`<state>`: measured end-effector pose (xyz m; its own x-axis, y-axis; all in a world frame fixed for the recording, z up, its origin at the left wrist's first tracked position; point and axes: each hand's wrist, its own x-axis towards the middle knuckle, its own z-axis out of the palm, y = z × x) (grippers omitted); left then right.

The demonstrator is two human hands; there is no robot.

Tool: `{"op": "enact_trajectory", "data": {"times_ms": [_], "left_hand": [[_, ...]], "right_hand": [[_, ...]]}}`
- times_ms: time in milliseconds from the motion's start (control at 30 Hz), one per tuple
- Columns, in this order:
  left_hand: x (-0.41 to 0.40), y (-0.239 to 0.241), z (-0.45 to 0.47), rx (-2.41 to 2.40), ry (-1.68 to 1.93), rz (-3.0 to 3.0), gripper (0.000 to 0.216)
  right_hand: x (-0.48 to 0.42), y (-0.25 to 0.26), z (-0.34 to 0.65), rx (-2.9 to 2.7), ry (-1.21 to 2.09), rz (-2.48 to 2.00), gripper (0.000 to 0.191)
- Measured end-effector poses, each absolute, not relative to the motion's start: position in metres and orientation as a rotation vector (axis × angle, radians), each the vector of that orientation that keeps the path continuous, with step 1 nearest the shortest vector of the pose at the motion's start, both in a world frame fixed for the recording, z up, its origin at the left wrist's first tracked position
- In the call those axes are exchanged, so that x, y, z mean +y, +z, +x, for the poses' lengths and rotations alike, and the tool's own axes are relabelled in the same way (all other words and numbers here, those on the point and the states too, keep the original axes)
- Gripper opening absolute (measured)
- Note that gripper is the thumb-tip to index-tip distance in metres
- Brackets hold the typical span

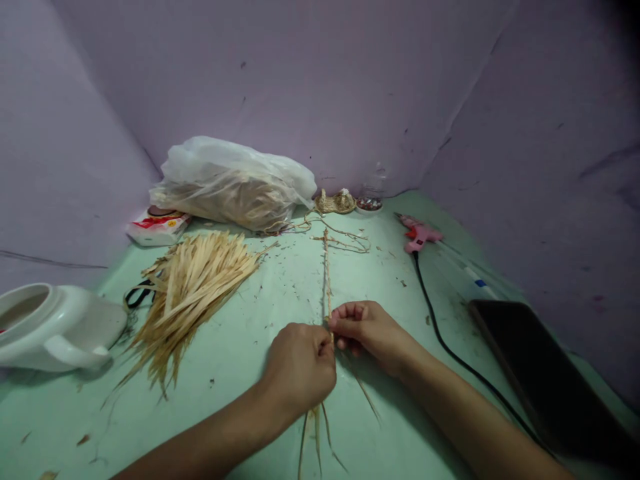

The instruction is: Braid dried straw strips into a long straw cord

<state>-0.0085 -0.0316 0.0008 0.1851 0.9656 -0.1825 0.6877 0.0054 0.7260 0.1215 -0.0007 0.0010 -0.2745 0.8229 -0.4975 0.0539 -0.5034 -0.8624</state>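
Note:
A thin cord of twisted plant fibre [327,273] runs straight up the middle of the green tabletop from between my hands. My left hand [303,363] is closed in a fist around its near end, and loose fibre strands [316,433] hang out below it toward me. Just above and to the right, my right hand [367,330] pinches the cord between thumb and fingertips, beside the left hand. One loose strand slants out below the right hand. At the far end the cord meets a looped thin string [350,241] lying on the table.
A bundle of dry straw-coloured strips [200,280] lies to the left, near a white pitcher [75,327]. Behind are a plastic bag [235,183] and a small woven piece [335,202]. On the right lie a pink glue gun [420,233], its black cord and a dark phone-like slab [540,367].

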Motion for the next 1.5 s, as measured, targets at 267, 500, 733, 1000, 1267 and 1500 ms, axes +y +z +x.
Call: {"op": "enact_trajectory", "data": {"times_ms": [267, 500, 733, 1000, 1267, 1500], "left_hand": [[-0.022, -0.004, -0.011, 1.358, 0.544, 1.31, 0.014], [-0.024, -0.005, -0.009, 1.341, 0.561, 1.322, 0.014], [-0.023, -0.006, -0.01, 1.285, 0.479, 1.395, 0.015], [-0.028, 0.006, -0.01, 1.497, 0.289, 1.768, 0.021], [-0.06, 0.042, -0.001, 1.729, -0.023, 2.135, 0.025], [-0.089, 0.016, 0.014, 1.489, -0.098, 2.281, 0.023]], "right_hand": [[-0.009, 0.0, 0.126, -0.985, 1.892, -1.287, 0.014], [-0.017, 0.017, 0.128, -1.111, 2.089, -1.421, 0.006], [-0.017, 0.0, 0.13, -1.241, 1.874, -1.5, 0.011], [-0.017, -0.002, 0.128, -1.278, 1.923, -1.537, 0.01], [-0.023, 0.004, 0.124, -1.141, 1.96, -1.443, 0.006], [-0.03, 0.003, 0.121, -1.118, 1.913, -1.443, 0.012]]}}
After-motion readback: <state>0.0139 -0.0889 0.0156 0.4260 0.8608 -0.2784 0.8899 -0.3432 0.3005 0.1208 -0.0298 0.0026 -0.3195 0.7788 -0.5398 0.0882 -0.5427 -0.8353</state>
